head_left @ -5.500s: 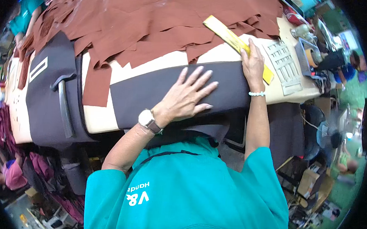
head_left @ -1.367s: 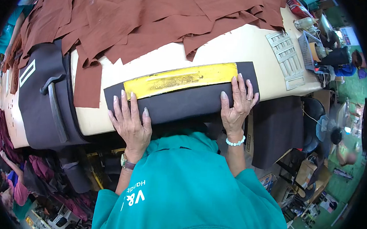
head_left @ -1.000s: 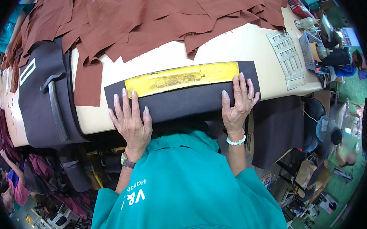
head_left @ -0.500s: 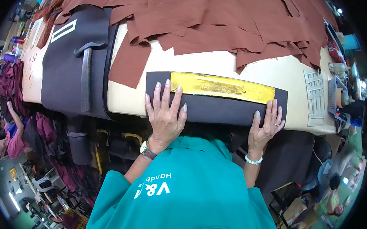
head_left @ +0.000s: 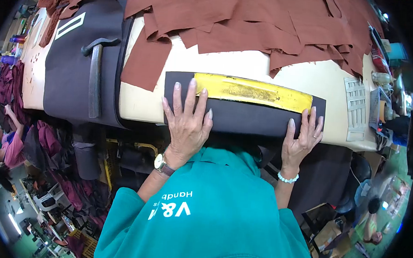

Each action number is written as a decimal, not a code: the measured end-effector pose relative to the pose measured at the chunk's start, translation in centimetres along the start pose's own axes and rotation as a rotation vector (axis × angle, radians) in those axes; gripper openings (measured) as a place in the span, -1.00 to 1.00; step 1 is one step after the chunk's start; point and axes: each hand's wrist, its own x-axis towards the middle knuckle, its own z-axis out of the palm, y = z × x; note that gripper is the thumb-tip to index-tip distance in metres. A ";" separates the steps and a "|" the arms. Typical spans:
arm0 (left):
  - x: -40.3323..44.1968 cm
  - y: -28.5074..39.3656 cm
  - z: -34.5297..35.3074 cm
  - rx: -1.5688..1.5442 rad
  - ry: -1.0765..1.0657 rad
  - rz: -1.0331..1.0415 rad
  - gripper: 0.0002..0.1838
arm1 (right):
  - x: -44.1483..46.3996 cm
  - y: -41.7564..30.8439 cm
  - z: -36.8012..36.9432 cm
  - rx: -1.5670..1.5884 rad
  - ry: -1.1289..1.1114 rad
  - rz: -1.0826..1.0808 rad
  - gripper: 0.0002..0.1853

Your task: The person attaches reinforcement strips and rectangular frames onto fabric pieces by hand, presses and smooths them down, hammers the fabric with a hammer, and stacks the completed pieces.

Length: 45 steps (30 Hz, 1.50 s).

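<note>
A dark rectangular sheet (head_left: 244,117) lies across the front edge of the cream work surface. On its upper part rests a long yellow strip (head_left: 250,90), slightly curved and smudged with dark marks. My left hand (head_left: 187,118), with a watch at the wrist, lies flat on the sheet's left part, fingers spread, fingertips at the strip's left end. My right hand (head_left: 301,143), wearing a bead bracelet, rests on the sheet's right part with fingers stretched out, fingertips at the strip's right end.
To the left, a hammer (head_left: 95,76) lies on a larger dark sheet (head_left: 62,74). Overlapping reddish-brown pieces (head_left: 249,24) cover the back. A pale slotted template (head_left: 355,109) lies at the right. Another person in pink (head_left: 15,149) is at far left.
The view has shifted slightly, so the table things sit a little higher in the frame. Both hands stay in place on the sheet at the strip's ends.
</note>
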 end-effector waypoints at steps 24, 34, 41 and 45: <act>2.9 1.8 -1.2 0.194 -0.099 0.237 -0.46 | 4.1 15.5 -4.4 -0.402 0.251 0.555 -0.76; 3.4 1.5 -1.6 0.149 -0.090 0.260 -0.49 | 3.1 17.8 -6.9 -0.642 0.036 0.604 -0.74; 5.7 0.7 -2.5 -0.165 -0.130 0.320 -0.72 | 2.2 6.1 -11.4 0.662 0.583 0.445 -0.79; 7.4 -1.2 -2.4 -0.481 -0.213 0.242 -0.75 | 1.6 0.2 -7.8 1.148 0.026 0.533 -0.64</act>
